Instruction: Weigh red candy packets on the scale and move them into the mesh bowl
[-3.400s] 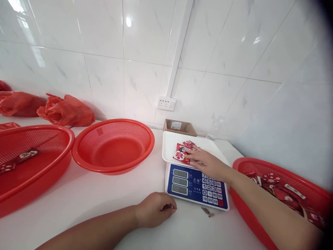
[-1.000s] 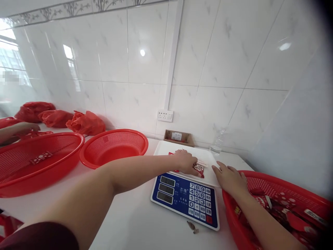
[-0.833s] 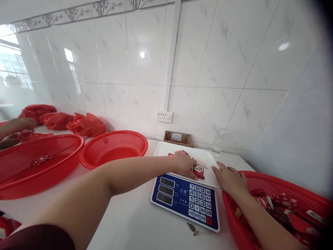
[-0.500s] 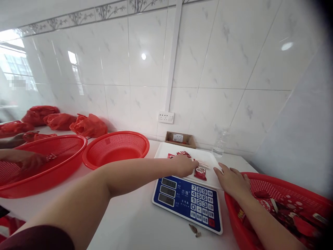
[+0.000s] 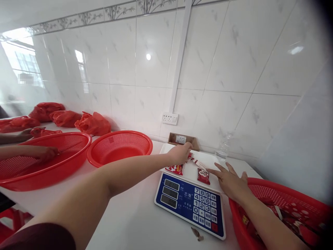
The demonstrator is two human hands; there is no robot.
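Note:
My left hand (image 5: 179,153) reaches over the white tray (image 5: 166,148) of a digital scale (image 5: 179,198), its fingers bent together; what they hold, if anything, is hidden. Just under its fingers lies a small red-and-white packet (image 5: 189,158), partly covered. A red packet with yellow print (image 5: 174,169) rests on the tray below that wrist. My right hand (image 5: 231,182) is spread at the tray's right side. Its index fingertip is close to a dark red packet (image 5: 203,176) and a narrow pale strip packet (image 5: 199,164).
A red basket of packets (image 5: 291,194) stands under my right forearm. Left are another red basket (image 5: 119,135) and one (image 5: 62,139) with another person's hand (image 5: 47,152) in it. Behind the scale are a cardboard box (image 5: 192,141) and a clear bottle (image 5: 223,147). Red bags (image 5: 93,123) line the wall.
My left hand has drawn back from the dark red packet towards the tray's back left, and the yellow-printed packet now shows. My right hand's fingers have spread towards the packets.

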